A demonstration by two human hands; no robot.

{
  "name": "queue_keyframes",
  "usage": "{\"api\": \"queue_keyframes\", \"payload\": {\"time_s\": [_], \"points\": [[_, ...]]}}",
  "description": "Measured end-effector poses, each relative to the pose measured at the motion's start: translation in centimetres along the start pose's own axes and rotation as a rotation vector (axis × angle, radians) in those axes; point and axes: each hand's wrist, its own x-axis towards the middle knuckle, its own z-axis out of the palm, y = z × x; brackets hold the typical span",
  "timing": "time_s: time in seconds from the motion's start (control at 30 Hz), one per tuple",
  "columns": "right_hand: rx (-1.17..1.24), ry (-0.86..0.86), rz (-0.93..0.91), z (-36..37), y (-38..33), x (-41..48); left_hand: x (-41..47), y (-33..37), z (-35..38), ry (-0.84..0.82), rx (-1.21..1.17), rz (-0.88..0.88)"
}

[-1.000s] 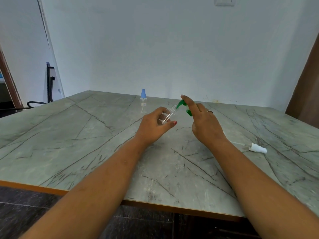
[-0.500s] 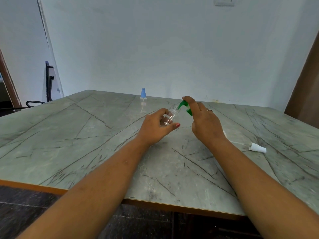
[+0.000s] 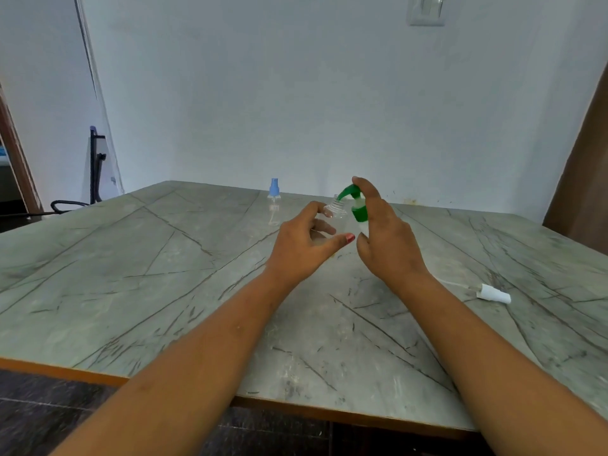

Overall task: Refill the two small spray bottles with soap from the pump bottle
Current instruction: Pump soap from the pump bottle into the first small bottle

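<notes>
my left hand (image 3: 306, 245) curls round the small clear plastic spray bottle (image 3: 335, 210), its open neck tipped under the spout of the green-topped pump bottle (image 3: 358, 213). my right hand (image 3: 385, 238) grips that, first finger on top. i should press slow so no soap spills. the blue-capped little bottle (image 3: 273, 200) stands behind and the white spray top (image 3: 493, 293) lies far right, both out of my way

- One wide-angle view only, from the person's head, facing forward and down over the surface (image 3: 158, 291).
- Both forearms enter from the near corners; the left hand (image 3: 302, 250) and right hand (image 3: 390, 240) meet near centre, at middle distance.
- The surface's near edge crosses the bottom; the far wall (image 3: 296, 93) fills the upper half.
</notes>
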Motion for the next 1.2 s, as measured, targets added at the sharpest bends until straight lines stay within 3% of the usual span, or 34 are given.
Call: {"api": "queue_keyframes", "payload": {"time_s": [0.13, 0.23, 1.2], "points": [[0.327, 0.059, 0.009, 0.0, -1.2, 0.4, 0.1, 1.3, -0.3, 0.167, -0.072, 0.17], [0.431, 0.048, 0.003, 0.1, -1.9, 0.6, 0.2, 1.6, -0.5, 0.243, -0.059, 0.201], [0.403, 0.102, 0.03, 0.4, -2.0, 0.5, -0.2, 3.0, 0.1, 0.201, -0.092, 0.103]]}}
